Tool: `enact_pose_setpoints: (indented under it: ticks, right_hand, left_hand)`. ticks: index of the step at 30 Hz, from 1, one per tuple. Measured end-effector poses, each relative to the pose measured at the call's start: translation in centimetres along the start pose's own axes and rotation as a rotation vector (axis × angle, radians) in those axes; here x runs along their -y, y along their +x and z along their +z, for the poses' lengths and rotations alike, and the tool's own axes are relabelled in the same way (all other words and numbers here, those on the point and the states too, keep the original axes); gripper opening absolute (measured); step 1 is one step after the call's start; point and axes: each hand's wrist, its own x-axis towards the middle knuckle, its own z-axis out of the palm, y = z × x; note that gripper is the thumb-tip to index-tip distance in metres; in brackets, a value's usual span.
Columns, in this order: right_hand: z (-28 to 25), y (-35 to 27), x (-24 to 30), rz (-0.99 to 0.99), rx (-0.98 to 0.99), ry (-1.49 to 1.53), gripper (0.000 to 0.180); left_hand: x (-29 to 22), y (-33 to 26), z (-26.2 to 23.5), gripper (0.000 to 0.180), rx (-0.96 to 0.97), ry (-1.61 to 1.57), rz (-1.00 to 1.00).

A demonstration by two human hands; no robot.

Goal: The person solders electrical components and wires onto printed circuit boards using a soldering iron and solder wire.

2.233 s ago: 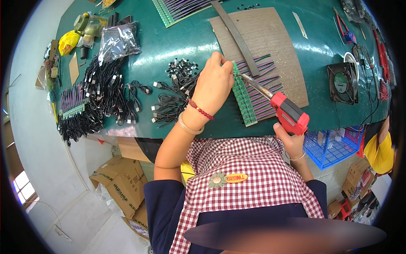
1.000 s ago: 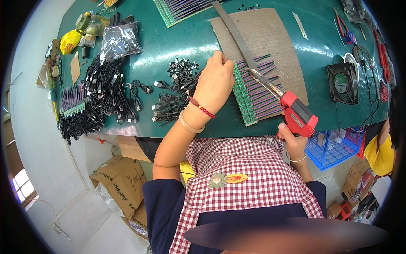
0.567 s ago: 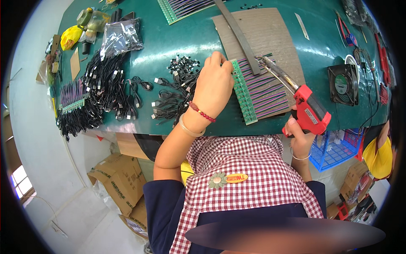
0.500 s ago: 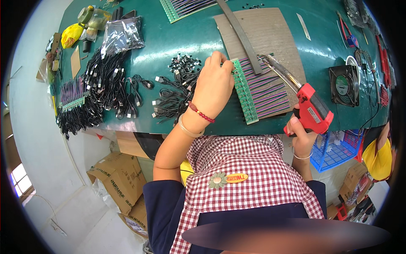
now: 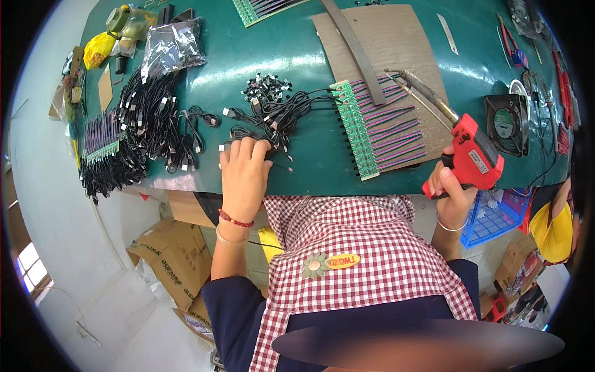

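My left hand (image 5: 243, 173) is at the near side of a pile of black USB cables (image 5: 282, 118), its fingers curled over a cable whose bare end sticks out past the thumb. In my right hand (image 5: 454, 195) is a red soldering gun (image 5: 476, 152), held by its handle. Its long metal tip points up and left over the green circuit board strip (image 5: 356, 127). Rows of pink and black wires run off the strip's right side. A black cable reaches from the pile to the strip's upper left end.
The strip lies partly on a brown board (image 5: 409, 43) under a flat metal bar (image 5: 353, 46). A heap of finished-looking cables (image 5: 149, 118) and a plastic bag (image 5: 173, 46) lie left. Small black parts (image 5: 266, 87) sit behind the pile. At right stands a black fan (image 5: 507, 124).
My left hand has left the upper end of the circuit board strip and moved left and nearer, down to the cable pile. The soldering gun has shifted slightly right.
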Motion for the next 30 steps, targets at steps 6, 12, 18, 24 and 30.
enact_pose_setpoints:
  ticks: [6,12,18,24,30]
  right_hand:
    - [0.6,-0.1,0.8,-0.057,0.035,-0.008,0.033]
    - [2.5,-0.2,1.2,-0.015,0.061,0.094,0.039]
    - [4.7,0.0,1.1,-0.005,0.137,0.052,0.039]
    - [6.8,1.6,1.5,-0.061,0.291,0.016,0.015]
    - [6.1,1.3,1.3,-0.039,0.354,-0.133,0.012]
  left_hand:
    - [-0.3,1.3,-1.0,0.024,-0.15,-0.503,-0.074]
    - [-3.6,0.9,-1.8,0.019,-0.118,-1.395,-0.113]
    - [-6.3,0.9,-1.1,0.015,-0.097,-1.804,-0.099]
    - [-7.5,0.9,-0.2,0.015,0.036,-1.793,-0.029]
    - [-8.2,1.8,-0.1,0.019,0.182,-1.558,-0.025]
